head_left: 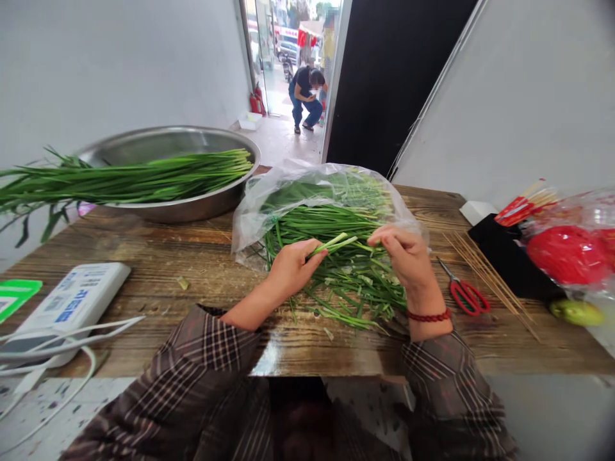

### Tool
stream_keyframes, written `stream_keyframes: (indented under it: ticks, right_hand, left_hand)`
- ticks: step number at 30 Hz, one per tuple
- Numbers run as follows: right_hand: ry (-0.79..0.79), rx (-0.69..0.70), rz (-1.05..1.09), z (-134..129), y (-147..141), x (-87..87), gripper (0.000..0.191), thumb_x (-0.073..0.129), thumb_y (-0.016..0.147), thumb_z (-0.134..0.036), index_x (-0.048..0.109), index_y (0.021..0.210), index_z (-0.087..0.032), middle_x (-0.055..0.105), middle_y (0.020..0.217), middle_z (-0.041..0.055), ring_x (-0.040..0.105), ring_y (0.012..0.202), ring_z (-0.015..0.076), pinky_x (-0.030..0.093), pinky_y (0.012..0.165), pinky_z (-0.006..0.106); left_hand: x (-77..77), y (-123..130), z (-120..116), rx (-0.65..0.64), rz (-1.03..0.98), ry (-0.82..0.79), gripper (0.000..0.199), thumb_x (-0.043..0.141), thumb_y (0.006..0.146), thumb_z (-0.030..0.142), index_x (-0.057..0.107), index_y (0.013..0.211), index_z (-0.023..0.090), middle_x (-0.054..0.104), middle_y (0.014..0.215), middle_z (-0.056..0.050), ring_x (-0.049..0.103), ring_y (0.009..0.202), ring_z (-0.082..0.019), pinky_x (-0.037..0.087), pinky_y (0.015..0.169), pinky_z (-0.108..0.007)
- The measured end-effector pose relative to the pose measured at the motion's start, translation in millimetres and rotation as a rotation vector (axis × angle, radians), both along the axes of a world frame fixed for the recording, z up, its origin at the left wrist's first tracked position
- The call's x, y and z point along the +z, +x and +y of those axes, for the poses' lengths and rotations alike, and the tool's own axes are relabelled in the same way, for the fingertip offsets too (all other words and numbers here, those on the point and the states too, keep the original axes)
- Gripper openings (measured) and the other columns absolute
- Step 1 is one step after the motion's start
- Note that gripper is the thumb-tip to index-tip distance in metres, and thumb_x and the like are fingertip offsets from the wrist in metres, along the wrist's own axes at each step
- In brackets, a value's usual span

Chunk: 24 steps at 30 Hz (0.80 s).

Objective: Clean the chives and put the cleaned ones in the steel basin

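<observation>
A few garlic chives [339, 243] are gripped in my left hand [292, 266], their pale stem ends pointing right. Just past those ends, my right hand [410, 262] is closed in a pinch; whatever its fingertips hold is too small to make out. Behind both hands, a pile of garlic chives [317, 221] lies partly inside a clear plastic bag [250, 221]. Loose leaves and trimmings [355, 298] are scattered on the wooden table [192, 301] below and between my hands.
At the back left, a steel basin [202, 208] holds long chives [168, 179] that overhang its side. A white power-bank-like box [72, 307] with cables sits left. To the right are red-handled scissors [468, 298], thin sticks [490, 278] and red packages [567, 253]. A person [306, 96] crouches by the doorway.
</observation>
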State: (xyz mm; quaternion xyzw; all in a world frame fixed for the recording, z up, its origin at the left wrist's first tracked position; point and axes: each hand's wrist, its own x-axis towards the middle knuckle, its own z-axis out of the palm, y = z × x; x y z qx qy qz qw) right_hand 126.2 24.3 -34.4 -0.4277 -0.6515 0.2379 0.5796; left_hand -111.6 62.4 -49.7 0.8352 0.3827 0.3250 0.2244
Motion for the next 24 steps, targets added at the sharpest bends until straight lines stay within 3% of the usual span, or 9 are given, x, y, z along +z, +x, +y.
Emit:
stream_keyframes:
  ticks: [2, 6, 9, 13, 19, 24]
  right_hand:
    - [0.016, 0.035, -0.125, -2.5, -4.1, 3.6, 0.027, 0.057, 0.09, -0.038, 0.072, 0.072, -0.024, 0.069, 0.085, 0.0037, 0.063, 0.083, 0.0178, 0.051, 0.077, 0.035]
    - [0.091, -0.08, -0.302, -1.4, -17.9, 3.9, 0.012, 0.067, 0.084, -0.033, 0.072, 0.092, -0.026, 0.069, 0.095, 0.0045, 0.063, 0.092, 0.0197, 0.051, 0.082, 0.037]
    - [0.122, -0.052, -0.377, 1.1, -23.4, 0.2, 0.009, 0.067, 0.085, -0.031, 0.071, 0.09, -0.026, 0.07, 0.088, 0.0034, 0.063, 0.086, 0.0186, 0.051, 0.079, 0.036]
    - [0.056, -0.074, -0.302, 1.5, -25.9, -3.8, 0.014, 0.063, 0.087, -0.032, 0.069, 0.078, -0.023, 0.069, 0.078, 0.0019, 0.061, 0.076, 0.0167, 0.048, 0.07, 0.032]
    - [-0.179, -0.18, -0.126, 5.8, -28.9, -15.0, 0.026, 0.06, 0.087, -0.039, 0.067, 0.072, -0.019, 0.063, 0.066, -0.0002, 0.053, 0.061, 0.0121, 0.039, 0.059, 0.027]
    - [-0.113, -0.354, 0.183, 7.7, -17.6, -15.4, 0.029, 0.058, 0.087, -0.044, 0.065, 0.074, -0.019, 0.058, 0.061, -0.0024, 0.051, 0.058, 0.0109, 0.04, 0.057, 0.024]
  left_hand:
    - [-2.0, -0.2, -0.4, -0.004, 0.005, 0.029, 0.031, 0.044, 0.094, 0.037, 0.059, 0.076, 0.017, 0.059, 0.072, -0.001, 0.051, 0.069, -0.014, 0.035, 0.065, -0.025]
    - [-3.9, -0.1, -1.5, -0.029, 0.044, 0.061, 0.026, 0.046, 0.095, 0.035, 0.064, 0.087, 0.018, 0.065, 0.08, -0.003, 0.055, 0.072, -0.015, 0.038, 0.067, -0.025]
    - [-3.8, -0.3, -2.1, -0.039, 0.061, 0.071, 0.027, 0.046, 0.096, 0.034, 0.065, 0.087, 0.018, 0.065, 0.079, -0.003, 0.056, 0.071, -0.015, 0.038, 0.065, -0.025]
    - [-3.1, -0.9, -3.9, -0.042, 0.099, 0.14, 0.027, 0.045, 0.097, 0.034, 0.064, 0.087, 0.018, 0.065, 0.081, -0.003, 0.057, 0.072, -0.014, 0.038, 0.065, -0.025]
    - [-1.3, -1.9, -8.0, -0.062, 0.305, 0.44, 0.022, 0.043, 0.097, 0.028, 0.063, 0.096, 0.018, 0.065, 0.085, -0.006, 0.059, 0.077, -0.018, 0.039, 0.067, -0.029]
    - [0.2, -3.7, -8.4, -0.081, 0.381, 0.53, 0.019, 0.043, 0.096, 0.025, 0.061, 0.096, 0.018, 0.065, 0.086, -0.006, 0.058, 0.077, -0.019, 0.039, 0.067, -0.031]
